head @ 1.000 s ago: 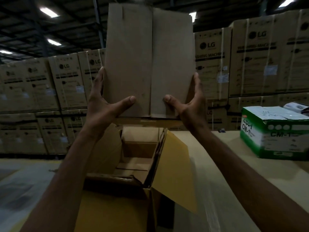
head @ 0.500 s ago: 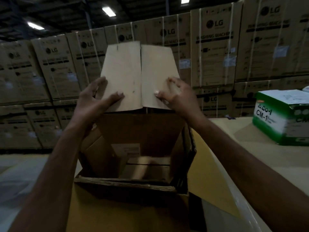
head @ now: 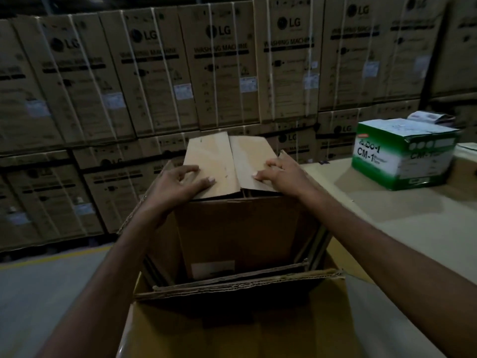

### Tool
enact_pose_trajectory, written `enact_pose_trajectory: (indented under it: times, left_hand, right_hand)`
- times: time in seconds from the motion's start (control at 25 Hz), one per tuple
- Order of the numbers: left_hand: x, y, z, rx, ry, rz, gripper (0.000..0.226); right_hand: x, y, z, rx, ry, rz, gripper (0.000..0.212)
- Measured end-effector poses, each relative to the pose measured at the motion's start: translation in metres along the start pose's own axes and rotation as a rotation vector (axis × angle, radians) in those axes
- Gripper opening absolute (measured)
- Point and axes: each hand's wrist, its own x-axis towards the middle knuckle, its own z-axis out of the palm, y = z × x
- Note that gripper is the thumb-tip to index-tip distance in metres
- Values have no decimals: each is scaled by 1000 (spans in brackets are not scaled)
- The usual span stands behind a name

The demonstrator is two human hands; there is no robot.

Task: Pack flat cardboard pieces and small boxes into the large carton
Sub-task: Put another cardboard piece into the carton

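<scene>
A flattened brown cardboard piece (head: 227, 161) stands in the large open carton (head: 232, 329), most of it sunk inside and its top flaps sticking out at the far side. My left hand (head: 178, 184) rests on the left flap with curled fingers and the thumb laid across it. My right hand (head: 281, 174) presses on the right flap with bent fingers. Several more flat cardboard sheets (head: 232, 279) stand on edge along the carton's near wall. The carton's near flap hangs toward me.
A green and white box marked CM-1 (head: 402, 156) sits on the beige table (head: 402, 218) at the right, with a packet behind it. A wall of stacked LG washing-machine cartons (head: 224, 68) fills the background. Grey floor with a yellow line lies at the left.
The flat cardboard piece came down from overhead into the carton. Both hands moved from gripping its lower sides to lying on its top flaps.
</scene>
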Motion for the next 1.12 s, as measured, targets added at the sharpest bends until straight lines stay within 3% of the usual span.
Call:
enact_pose_trajectory:
  times: [0.24, 0.48, 0.56, 0.68, 0.84, 1.0, 1.12]
  left_hand:
    - [17, -31, 0, 85, -146, -109, 69]
    - [22, -42, -10, 148, -260, -78, 71]
    - [22, -39, -8, 258, -264, -4, 68]
    - [22, -18, -4, 369, -158, 255, 40]
    - [19, 17, 11, 335, -281, 391, 30]
    - [22, 48, 19, 305, -192, 448, 32]
    - [24, 77, 32, 252, -120, 519, 36]
  right_hand:
    - [7, -5, 34, -197, -44, 28, 59]
    - [14, -6, 41, -463, -84, 57, 70]
    - [14, -10, 40, -592, -129, 28, 79]
    - [8, -22, 36, -634, -198, -122, 82]
    - [-5, -33, 28, -537, -318, -232, 77]
    - [-11, -29, 5, -522, -120, -322, 59]
    - [-12, -21, -5, -422, 189, -421, 51]
